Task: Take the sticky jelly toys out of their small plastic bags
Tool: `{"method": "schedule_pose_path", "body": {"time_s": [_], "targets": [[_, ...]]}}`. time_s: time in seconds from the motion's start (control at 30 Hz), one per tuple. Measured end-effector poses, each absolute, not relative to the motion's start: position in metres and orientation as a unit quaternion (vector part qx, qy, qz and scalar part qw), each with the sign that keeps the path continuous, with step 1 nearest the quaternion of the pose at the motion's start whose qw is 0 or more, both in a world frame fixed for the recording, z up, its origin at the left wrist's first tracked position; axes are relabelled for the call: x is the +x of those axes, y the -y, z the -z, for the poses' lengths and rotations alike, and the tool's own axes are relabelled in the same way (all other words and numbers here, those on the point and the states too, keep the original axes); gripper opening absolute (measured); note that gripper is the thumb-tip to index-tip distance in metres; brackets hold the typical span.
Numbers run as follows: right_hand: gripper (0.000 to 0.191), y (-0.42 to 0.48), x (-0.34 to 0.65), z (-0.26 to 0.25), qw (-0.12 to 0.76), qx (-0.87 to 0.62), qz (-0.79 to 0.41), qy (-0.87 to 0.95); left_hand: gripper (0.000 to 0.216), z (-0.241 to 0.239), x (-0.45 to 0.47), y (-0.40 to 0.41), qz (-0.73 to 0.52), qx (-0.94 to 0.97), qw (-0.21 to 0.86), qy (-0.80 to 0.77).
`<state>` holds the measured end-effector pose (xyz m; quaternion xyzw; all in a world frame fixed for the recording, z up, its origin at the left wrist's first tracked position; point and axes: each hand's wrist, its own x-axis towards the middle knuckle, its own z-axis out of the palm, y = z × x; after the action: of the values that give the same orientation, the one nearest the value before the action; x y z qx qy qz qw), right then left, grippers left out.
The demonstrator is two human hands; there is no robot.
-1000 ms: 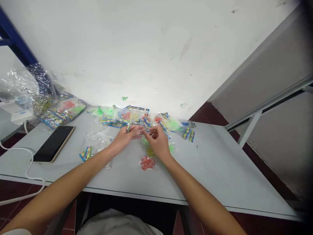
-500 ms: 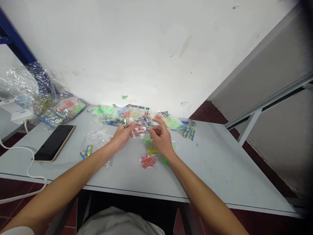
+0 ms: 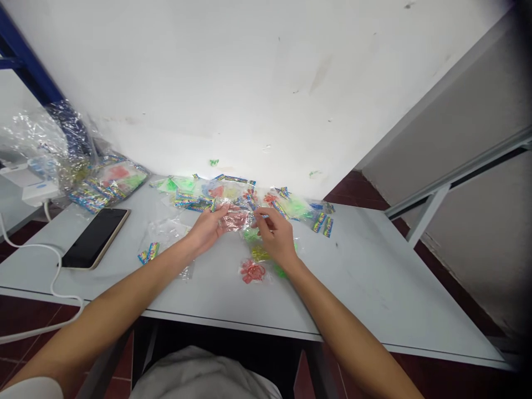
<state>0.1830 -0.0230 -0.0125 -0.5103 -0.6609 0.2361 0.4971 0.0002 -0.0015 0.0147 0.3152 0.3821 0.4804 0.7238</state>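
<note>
Left hand (image 3: 205,230) and right hand (image 3: 276,238) each pinch one small clear pink-filled plastic packet (image 3: 236,220); uneven pulling may tear it.

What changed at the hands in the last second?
The hands drew slightly apart: the right hand shifted right, and the clear packet with a pink piece now shows held between it and the left hand. Red toy and phone stayed put.
</note>
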Motion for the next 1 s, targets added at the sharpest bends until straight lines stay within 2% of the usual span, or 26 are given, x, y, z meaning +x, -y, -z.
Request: {"method": "schedule_pose_path", "body": {"time_s": [0.2,0.33,0.47,0.67,1.0], "targets": [[0.013,0.026,0.178,0.007,0.507,-0.526,-0.305,0.612,0.020,-0.015,-0.001,0.002,-0.455,0.336,0.738,-0.369],[0.022,0.024,0.175,0.002,0.522,-0.491,-0.411,0.564,0.020,-0.012,-0.002,0.002,-0.451,0.352,0.736,-0.362],[0.025,0.022,0.176,0.002,0.523,-0.470,-0.467,0.536,0.024,-0.008,-0.003,0.001,-0.445,0.362,0.732,-0.367],[0.018,0.023,0.178,0.003,0.521,-0.472,-0.482,0.522,0.024,-0.006,-0.005,-0.001,-0.457,0.381,0.717,-0.362],[0.022,0.022,0.179,-0.001,0.510,-0.496,-0.485,0.508,0.035,-0.006,-0.005,0.001,-0.448,0.408,0.702,-0.375]]}}
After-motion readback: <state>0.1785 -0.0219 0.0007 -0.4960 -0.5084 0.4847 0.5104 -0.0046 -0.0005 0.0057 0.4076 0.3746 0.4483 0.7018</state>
